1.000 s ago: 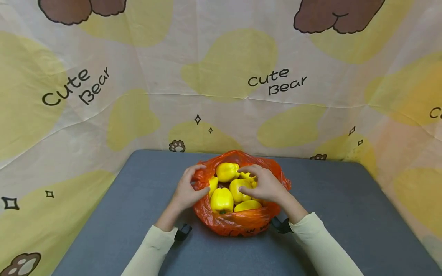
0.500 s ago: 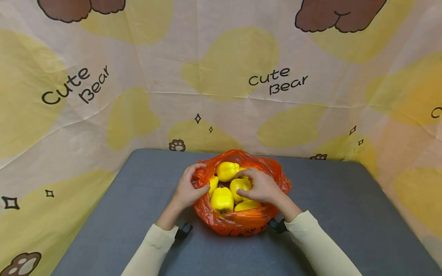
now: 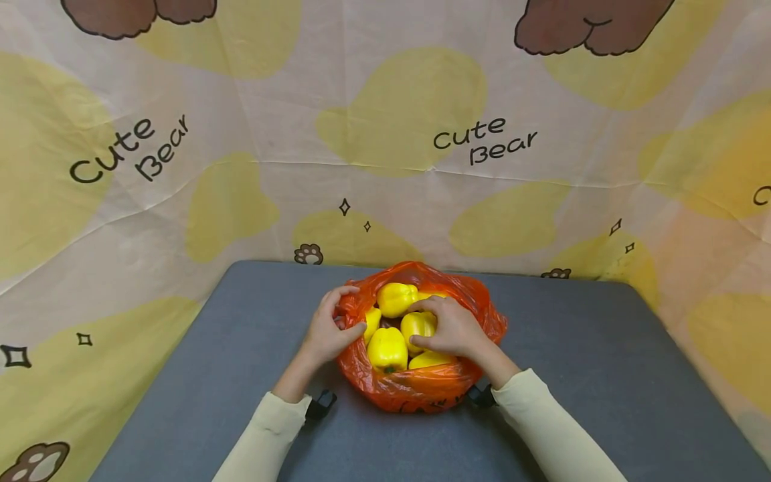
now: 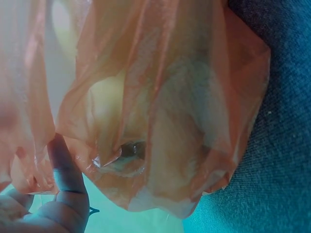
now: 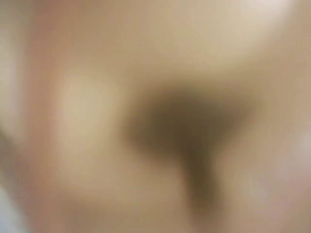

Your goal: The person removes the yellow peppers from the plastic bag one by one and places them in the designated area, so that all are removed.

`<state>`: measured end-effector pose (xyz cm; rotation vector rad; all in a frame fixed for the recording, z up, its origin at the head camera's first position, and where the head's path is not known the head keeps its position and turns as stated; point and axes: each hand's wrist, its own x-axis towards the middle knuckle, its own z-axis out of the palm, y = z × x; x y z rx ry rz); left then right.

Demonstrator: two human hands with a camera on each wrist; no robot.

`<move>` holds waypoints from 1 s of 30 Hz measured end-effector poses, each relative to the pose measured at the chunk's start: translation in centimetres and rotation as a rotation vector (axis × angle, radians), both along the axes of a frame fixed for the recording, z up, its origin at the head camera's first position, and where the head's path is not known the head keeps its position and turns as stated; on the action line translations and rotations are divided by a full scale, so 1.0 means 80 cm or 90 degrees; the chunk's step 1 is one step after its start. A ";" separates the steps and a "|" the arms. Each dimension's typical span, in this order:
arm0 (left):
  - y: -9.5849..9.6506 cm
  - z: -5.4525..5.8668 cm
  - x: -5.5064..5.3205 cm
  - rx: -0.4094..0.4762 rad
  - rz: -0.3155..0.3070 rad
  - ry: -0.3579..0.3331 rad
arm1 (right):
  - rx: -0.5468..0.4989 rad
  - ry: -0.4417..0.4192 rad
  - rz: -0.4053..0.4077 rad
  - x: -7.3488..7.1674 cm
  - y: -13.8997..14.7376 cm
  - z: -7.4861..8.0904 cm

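Note:
A thin red-orange plastic bag stands with its mouth spread wide, several yellow bell peppers inside. My left hand holds the bag's left rim, thumb inside over the peppers and fingers at the outer side. In the left wrist view a finger presses against the film of the bag. My right hand reaches into the mouth and grips the middle yellow bell pepper, fingers at its far side and thumb at its near side. The right wrist view is a close blur of yellow with a dark patch.
Around the held one lie other yellow peppers: one at the front left, one at the back, one at the front right. Beneath the bag is a grey table. A printed cloth hangs behind.
My right hand has moved left and inward over the bag, and its thumb and fingers have closed in on the middle pepper. My left hand stays at the rim.

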<state>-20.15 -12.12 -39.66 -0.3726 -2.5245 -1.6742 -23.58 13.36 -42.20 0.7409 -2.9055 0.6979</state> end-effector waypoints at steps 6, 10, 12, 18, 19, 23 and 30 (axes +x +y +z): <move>-0.004 -0.031 -0.021 0.011 0.006 -0.003 | 0.011 0.014 -0.002 -0.001 -0.002 -0.006; -0.007 -0.045 -0.029 0.016 0.003 0.008 | 0.012 0.015 -0.004 -0.002 -0.002 -0.008; -0.008 -0.047 -0.030 0.020 0.001 0.012 | 0.017 0.015 -0.001 -0.003 -0.002 -0.010; -0.003 -0.028 -0.020 0.009 0.007 0.008 | 0.032 0.014 0.012 -0.006 -0.001 -0.011; -0.002 -0.021 -0.016 0.005 0.008 0.005 | 0.031 0.014 0.014 -0.006 -0.001 -0.011; 0.003 0.000 -0.004 0.003 0.007 0.002 | 0.022 0.013 0.013 -0.007 -0.001 -0.012; 0.002 -0.003 -0.005 0.020 0.007 0.000 | 0.003 0.013 0.011 -0.007 -0.001 -0.013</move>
